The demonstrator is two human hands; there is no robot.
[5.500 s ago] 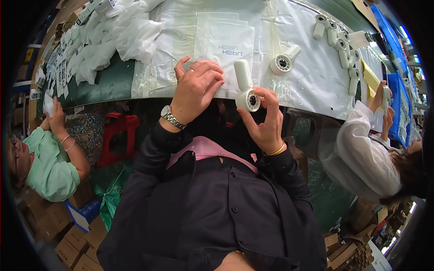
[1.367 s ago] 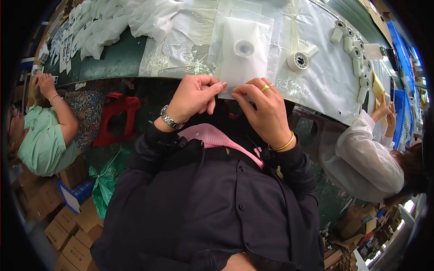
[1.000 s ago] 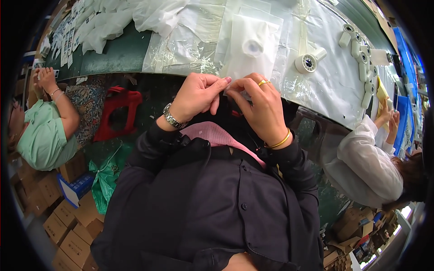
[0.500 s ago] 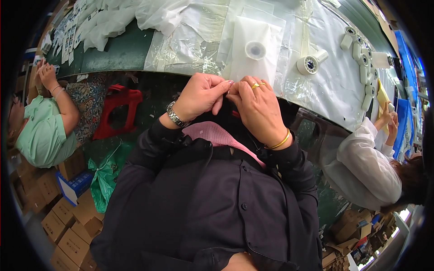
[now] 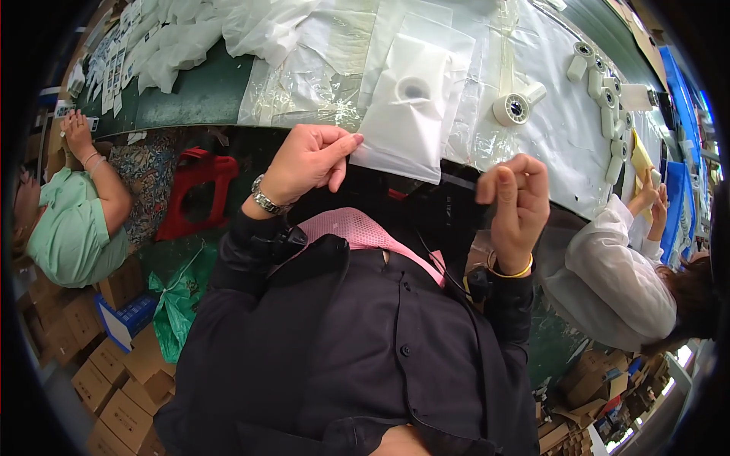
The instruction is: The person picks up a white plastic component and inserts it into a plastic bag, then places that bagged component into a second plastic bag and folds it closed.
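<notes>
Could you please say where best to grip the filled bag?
Probably by the near right corner of the bag, from the right: it overhangs the table, so thumb and finger could pinch both faces. The left hand holds the near left corner.

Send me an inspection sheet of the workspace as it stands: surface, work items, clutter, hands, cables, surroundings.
Surface: green table, partly covered with plastic sheeting.
Work items: white bag lying at the near edge, a round shape showing through; to its right, a loose white fan; more fans clustered farther right.
Clutter: heap of crumpled white bags and printed cards at far left.
Left hand: pinching the white bag's near left corner.
Right hand: apart from the bag, fingers curled; nothing seen in it.
Cables: thin black cord over the person's front; none seen on the table.
Surroundings: one co-worker left, another right; red stool; cardboard boxes.
</notes>
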